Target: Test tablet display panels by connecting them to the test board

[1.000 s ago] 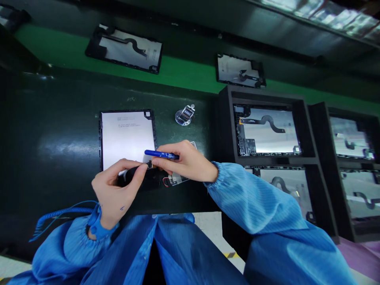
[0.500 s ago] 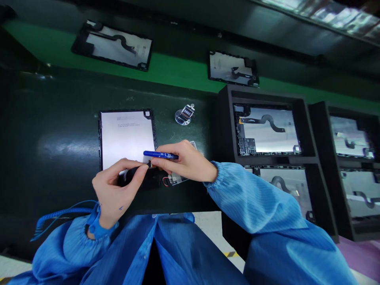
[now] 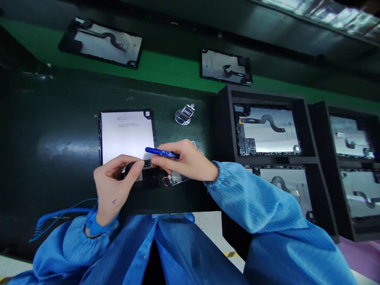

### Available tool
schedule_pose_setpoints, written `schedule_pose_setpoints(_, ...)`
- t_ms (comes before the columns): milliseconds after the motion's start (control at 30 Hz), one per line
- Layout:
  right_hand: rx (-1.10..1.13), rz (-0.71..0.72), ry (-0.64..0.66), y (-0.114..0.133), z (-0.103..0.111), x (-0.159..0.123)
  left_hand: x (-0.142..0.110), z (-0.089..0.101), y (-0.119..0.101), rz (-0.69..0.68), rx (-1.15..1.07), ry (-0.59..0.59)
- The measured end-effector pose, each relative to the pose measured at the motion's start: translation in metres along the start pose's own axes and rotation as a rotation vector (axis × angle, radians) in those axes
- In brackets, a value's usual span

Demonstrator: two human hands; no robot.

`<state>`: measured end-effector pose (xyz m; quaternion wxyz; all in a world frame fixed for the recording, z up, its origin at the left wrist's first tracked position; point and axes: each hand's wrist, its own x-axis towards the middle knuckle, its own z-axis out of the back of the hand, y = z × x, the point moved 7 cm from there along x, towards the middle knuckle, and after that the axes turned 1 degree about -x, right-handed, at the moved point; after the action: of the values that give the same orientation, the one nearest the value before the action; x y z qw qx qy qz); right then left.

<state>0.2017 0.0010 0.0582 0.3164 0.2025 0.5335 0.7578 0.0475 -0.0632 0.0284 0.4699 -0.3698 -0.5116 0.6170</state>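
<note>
My left hand (image 3: pixel 114 188) pinches a small dark flat part (image 3: pixel 139 172) between thumb and fingers, just above the near edge of the bench. My right hand (image 3: pixel 187 160) is closed on a blue pen (image 3: pixel 162 152) lying across its fingers, and its fingertips meet the same dark part at a small connector (image 3: pixel 148 163). Right behind both hands lies a tablet back panel (image 3: pixel 127 134) with a white sheet face. A small circuit board with a red wire (image 3: pixel 173 180) peeks out under my right hand.
A hand tally counter (image 3: pixel 184 114) stands behind the hands. Black foam trays (image 3: pixel 225 130) holding more panels (image 3: pixel 267 128) fill the right side. Two panels (image 3: pixel 101 42) (image 3: pixel 225 67) ride on the green conveyor strip (image 3: pixel 169 69) at the back. A blue coiled wrist cord (image 3: pixel 56 215) hangs at the left.
My left hand has tipped up and lifted the dark part slightly. The two panels on the green strip have shifted left. My right hand has barely moved.
</note>
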Motion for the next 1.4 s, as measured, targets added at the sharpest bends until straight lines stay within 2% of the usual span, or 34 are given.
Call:
schedule_pose_setpoints(200, 0.001, -0.002, -0.008, 0.000, 0.001, -0.001, -0.001, -0.002, -0.001, 0.007, 0.034, 0.001)
schedule_pose_setpoints(367, 0.010, -0.010, -0.004, 0.001, 0.000, 0.000, -0.002, 0.001, -0.002, -0.055, -0.009, -0.073)
schedule_pose_setpoints(567, 0.002, -0.002, -0.011, 0.001, 0.000, 0.000, -0.002, 0.000, 0.001, -0.026, 0.004, -0.057)
schedule_pose_setpoints(800, -0.040, 0.006, -0.035, 0.002, 0.000, -0.001, -0.004, -0.005, -0.003, 0.018, 0.049, -0.006)
schedule_pose_setpoints(967, -0.091, 0.008, -0.048, 0.003, 0.001, 0.000, -0.006, -0.013, -0.006, 0.048, 0.076, 0.092)
schedule_pose_setpoints(1200, -0.212, 0.058, -0.007, 0.005, -0.004, -0.002, -0.006, -0.016, -0.007, 0.050, 0.074, 0.167)
schedule_pose_setpoints(1300, -0.311, 0.089, -0.044, 0.006, -0.007, -0.002, -0.006, -0.020, -0.006, 0.052, 0.065, 0.174)
schedule_pose_setpoints(1400, -0.311, 0.144, -0.096, 0.008, -0.004, -0.003, -0.008, -0.019, -0.007, 0.048, 0.058, 0.174)
